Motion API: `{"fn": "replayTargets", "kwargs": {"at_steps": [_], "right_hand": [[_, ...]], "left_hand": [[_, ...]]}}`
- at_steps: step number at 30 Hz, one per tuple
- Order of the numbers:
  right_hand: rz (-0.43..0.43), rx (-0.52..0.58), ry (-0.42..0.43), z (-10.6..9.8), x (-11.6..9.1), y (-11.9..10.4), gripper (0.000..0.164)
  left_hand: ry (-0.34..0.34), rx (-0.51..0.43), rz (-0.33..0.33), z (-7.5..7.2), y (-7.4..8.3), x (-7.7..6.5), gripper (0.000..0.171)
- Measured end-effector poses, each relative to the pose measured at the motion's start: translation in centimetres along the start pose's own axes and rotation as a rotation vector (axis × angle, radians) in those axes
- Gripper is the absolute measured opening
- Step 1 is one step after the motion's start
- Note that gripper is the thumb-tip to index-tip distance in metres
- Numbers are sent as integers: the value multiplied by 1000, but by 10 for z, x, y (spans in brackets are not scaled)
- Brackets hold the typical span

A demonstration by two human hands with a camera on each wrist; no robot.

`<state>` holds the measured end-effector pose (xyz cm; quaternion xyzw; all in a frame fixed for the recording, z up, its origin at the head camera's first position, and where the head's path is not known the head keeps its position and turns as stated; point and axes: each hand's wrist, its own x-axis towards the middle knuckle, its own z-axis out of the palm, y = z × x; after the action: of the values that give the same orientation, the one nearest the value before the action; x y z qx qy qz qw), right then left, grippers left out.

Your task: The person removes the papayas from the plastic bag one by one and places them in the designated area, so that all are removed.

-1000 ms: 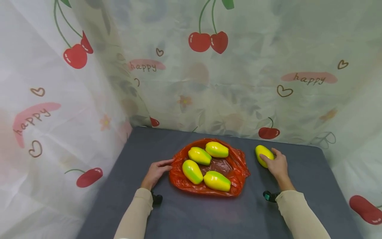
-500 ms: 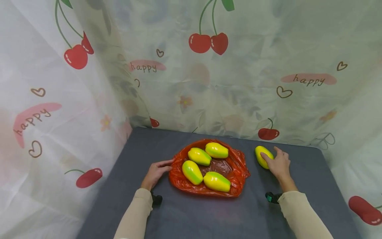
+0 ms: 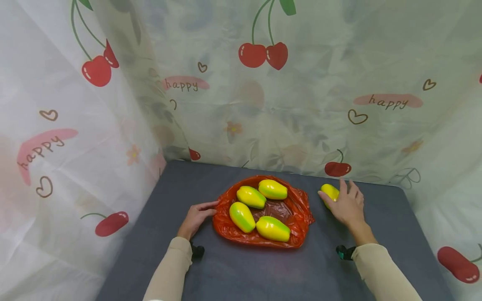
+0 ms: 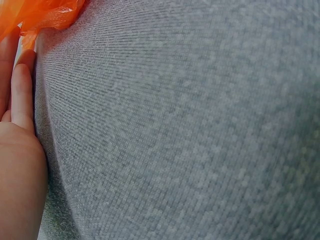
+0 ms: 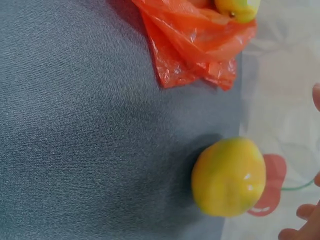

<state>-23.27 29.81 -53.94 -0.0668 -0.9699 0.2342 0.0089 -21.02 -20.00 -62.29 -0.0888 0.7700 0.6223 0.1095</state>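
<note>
Fruit (image 3: 329,191), glossy and yellow-green, lies loose on the grey table (image 3: 241,271), between two and three o'clock from the red bag (image 3: 248,239) — twelve being the side away from the person. The right hand (image 3: 349,206) is just beside it, fingers spread; the right wrist view shows a gap between the visible fingertips and the fruit. In the head view the thumb crosses in front of the skin, and whether it touches there cannot be told. Well apart from it, the left hand (image 3: 193,220) is at nine o'clock of the bag, its fingers nearly straight and their tips against the rim.

Inside the bag, four more fruits (image 3: 242,217) lie at nine, eleven, one and five o'clock, with bare plastic showing toward three.

To handle the loose fruit well, judging by its smooth, rounded skin, thumb and fingers should meet opposite sides of its widest part, since a nudge from one side alone could set it rolling. Moderate, even pressure would probably be enough. The left hand does best with a gentle touch — enough to steady the thin rim, not so much as to drag it inward over the fruits.
</note>
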Motion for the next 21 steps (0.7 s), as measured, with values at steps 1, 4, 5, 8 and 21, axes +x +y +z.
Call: {"fn": "replayTargets", "kwargs": {"at_steps": [1,4,5,8,21], "right_hand": [[-16,-12,2,0,0,-1,109],[-53,-38,-3,1,-2,-5,108],[-62,-46,-7,1,-2,-6,108],[-86,-70,-14,1,-3,-11,108],[-166,-133,-60,-2,-13,-39,108]], "left_hand": [[4,1,-5,0,0,0,34],[13,6,-13,0,0,1,33],[13,7,-13,0,0,1,33],[11,6,-13,0,0,1,34],[2,15,-5,0,-3,4,36]]}}
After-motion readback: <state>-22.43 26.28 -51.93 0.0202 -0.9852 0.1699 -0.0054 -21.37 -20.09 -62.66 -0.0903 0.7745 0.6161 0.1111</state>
